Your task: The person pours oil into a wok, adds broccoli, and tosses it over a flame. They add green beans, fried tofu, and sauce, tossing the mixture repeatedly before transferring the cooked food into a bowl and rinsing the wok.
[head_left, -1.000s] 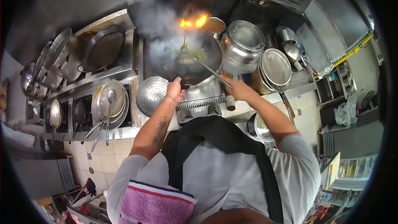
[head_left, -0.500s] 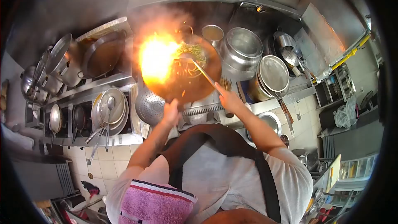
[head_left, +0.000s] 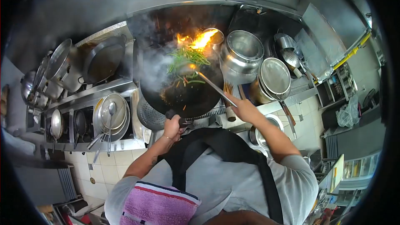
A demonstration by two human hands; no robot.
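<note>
A large dark wok (head_left: pixel 200 100) sits on the stove in front of me. My left hand (head_left: pixel 171 127) is closed around its handle, where a dark cloth or wrap shows at the fingers. My right hand (head_left: pixel 243 109) grips the long handle of a wok ladle (head_left: pixel 214 86), which reaches over the wok. The ladle's head is partly lost in smoke and glow. Long green vegetable strips (head_left: pixel 189 57) are bunched at the wok's far side, some apparently in the air. Flames (head_left: pixel 204 38) rise behind them, and smoke covers the wok's left part.
A perforated strainer (head_left: pixel 151 114) lies left of the wok. On the right are a large steel pot (head_left: pixel 245 48), a sieve (head_left: pixel 275 76) over a container, and a bamboo brush (head_left: pixel 229 100). Several pans and lids (head_left: pixel 114 112) stand to the left.
The big fireball over the wok's left side has shrunk to smaller flames at the back. Vegetables have shifted toward the far rim. My left hand is lower, my right hand slightly lower and farther right.
</note>
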